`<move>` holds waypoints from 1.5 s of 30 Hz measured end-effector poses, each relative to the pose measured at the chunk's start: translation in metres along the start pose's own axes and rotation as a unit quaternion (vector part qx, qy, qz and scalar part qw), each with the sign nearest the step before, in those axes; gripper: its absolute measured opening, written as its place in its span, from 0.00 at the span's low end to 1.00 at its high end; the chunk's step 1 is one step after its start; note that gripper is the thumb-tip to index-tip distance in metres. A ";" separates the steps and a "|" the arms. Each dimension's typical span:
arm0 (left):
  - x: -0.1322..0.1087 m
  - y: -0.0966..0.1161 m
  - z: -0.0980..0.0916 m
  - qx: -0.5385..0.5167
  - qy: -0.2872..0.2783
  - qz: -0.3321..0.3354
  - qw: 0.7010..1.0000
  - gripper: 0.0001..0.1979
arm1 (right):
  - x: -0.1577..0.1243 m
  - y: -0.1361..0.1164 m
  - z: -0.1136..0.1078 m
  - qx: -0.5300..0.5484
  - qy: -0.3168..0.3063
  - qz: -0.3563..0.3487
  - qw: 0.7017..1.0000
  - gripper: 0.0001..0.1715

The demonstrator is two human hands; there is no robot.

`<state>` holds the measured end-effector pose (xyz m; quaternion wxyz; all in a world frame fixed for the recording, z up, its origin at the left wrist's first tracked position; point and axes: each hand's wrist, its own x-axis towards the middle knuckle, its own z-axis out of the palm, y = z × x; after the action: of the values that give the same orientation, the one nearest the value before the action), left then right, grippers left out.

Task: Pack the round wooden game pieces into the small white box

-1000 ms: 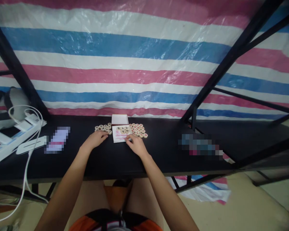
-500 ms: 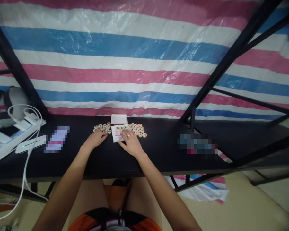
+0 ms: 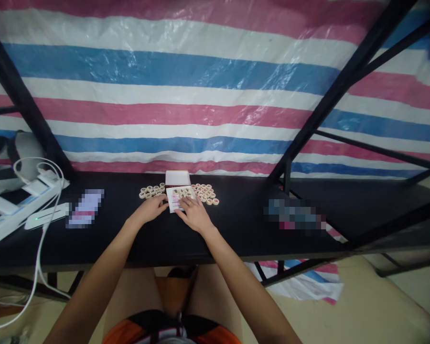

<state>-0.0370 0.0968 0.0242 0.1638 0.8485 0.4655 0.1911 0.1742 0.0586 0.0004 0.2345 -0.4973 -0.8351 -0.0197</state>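
A white box tray [image 3: 175, 204] with pink print lies on the black table, several xiangqi pieces [image 3: 182, 191] with dark characters set in its far part. At the tray's left edge is my left hand [image 3: 151, 209], fingers loosely bent and thumb apart; whether they touch the tray is unclear. My right hand [image 3: 196, 216], with a ring, rests over the tray's right side, fingers spread across its near part and hiding some of it. Dark-marked loose pieces [image 3: 151, 190] lie left of the tray, and red-marked loose pieces [image 3: 205, 191] lie to its right.
Behind the tray stands a white box part [image 3: 177, 177]. A blurred phone-like item [image 3: 86, 208], a white device [image 3: 46, 216], a power strip [image 3: 28, 198] and white cables are at left. Another blurred item [image 3: 294, 213] lies right. Black frame bars [image 3: 329, 95] flank the table [image 3: 236, 229].
My left hand has moved right, from the dark-marked loose pieces to the tray's left edge. More pieces in the tray show now, as my right hand's fingers sit slightly nearer me.
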 end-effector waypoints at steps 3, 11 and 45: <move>0.000 -0.001 0.001 -0.008 -0.001 -0.001 1.000 0.14 | 0.001 0.000 -0.002 0.001 0.013 0.006 1.000 0.23; 0.000 0.000 0.000 -0.010 -0.002 0.002 1.000 0.14 | 0.003 0.000 0.003 -0.009 0.010 0.003 1.000 0.25; 0.001 0.009 0.008 0.044 0.071 0.091 0.992 0.12 | 0.002 -0.009 -0.001 -0.016 0.020 -0.009 1.000 0.18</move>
<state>-0.0262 0.0923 0.0214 0.0746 0.8782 0.4045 0.2440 0.1665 0.0556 0.0034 0.2424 -0.4932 -0.8342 -0.0452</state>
